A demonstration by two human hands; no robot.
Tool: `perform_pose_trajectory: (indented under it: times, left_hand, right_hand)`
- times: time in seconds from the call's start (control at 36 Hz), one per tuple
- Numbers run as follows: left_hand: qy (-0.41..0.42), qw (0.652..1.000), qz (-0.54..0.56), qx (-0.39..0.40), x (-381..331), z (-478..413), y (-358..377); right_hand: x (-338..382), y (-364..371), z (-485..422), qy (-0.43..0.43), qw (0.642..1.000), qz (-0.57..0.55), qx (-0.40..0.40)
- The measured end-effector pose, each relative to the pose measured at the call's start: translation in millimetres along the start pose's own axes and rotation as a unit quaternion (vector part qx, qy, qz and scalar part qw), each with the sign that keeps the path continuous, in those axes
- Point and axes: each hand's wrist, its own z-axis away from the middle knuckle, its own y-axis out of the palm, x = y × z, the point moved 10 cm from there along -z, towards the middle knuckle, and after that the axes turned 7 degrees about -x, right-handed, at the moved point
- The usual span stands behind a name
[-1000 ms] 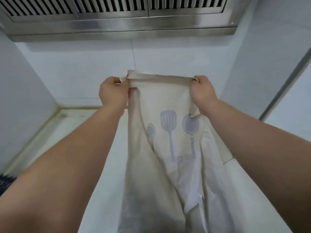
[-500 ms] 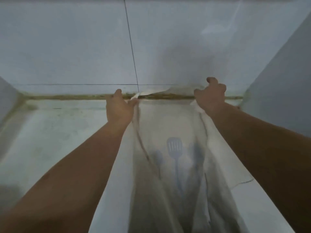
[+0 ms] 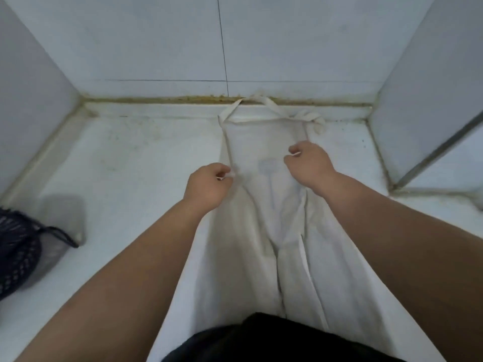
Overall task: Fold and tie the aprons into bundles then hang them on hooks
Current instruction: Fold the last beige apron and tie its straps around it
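The apron [image 3: 264, 138] lies flat on the counter [image 3: 130, 165], neck loop [image 3: 270, 103] toward the wall [image 3: 156, 48], my left hand [image 3: 207, 188] and right hand [image 3: 312, 167] pinching its side edges with curled fingers [image 3: 296, 150], so folding looks barely begun; tying and hanging remain.

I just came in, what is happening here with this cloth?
A person is working on a cream fabric apron with a faint blue utensil print, which lies spread on the white counter, its neck loop toward the tiled back wall. The left hand pinches its left edge and the right hand pinches its right edge. No bundle or tie is made yet.
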Motion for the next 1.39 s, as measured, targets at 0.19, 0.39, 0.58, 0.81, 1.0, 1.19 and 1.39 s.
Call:
perform_pose_trajectory:
  times: [0.19,0.39,0.58,0.81,1.0,1.19,1.39]
  left_hand:
    - [-0.067,0.996,-0.052,0.016,53,78,17]
    - [-0.1,0.993,-0.053,-0.029,86,106,18]
    - [-0.107,0.992,-0.04,-0.058,94,79,10]
    - [-0.074,0.991,-0.109,0.02,116,46,7]
    - [-0.057,0.993,-0.106,0.01,107,26,-1]
    - [-0.049,0.998,-0.041,-0.019,103,-3,2]
    - [-0.116,0.988,0.102,-0.019,130,-16,-3]
  right_hand:
    - [-19,51,72,-0.014,0.993,-0.019,0.114]
    - [-26,90,114,-0.047,0.983,0.004,0.179]
    - [-30,109,103,-0.043,0.98,0.084,0.178]
    - [-19,130,87,-0.03,0.96,0.208,0.185]
    - [-3,150,72,-0.014,0.965,0.181,0.191]
    - [13,154,62,-0.019,0.975,0.103,0.197]
    - [18,164,56,-0.021,0.966,0.102,0.236]
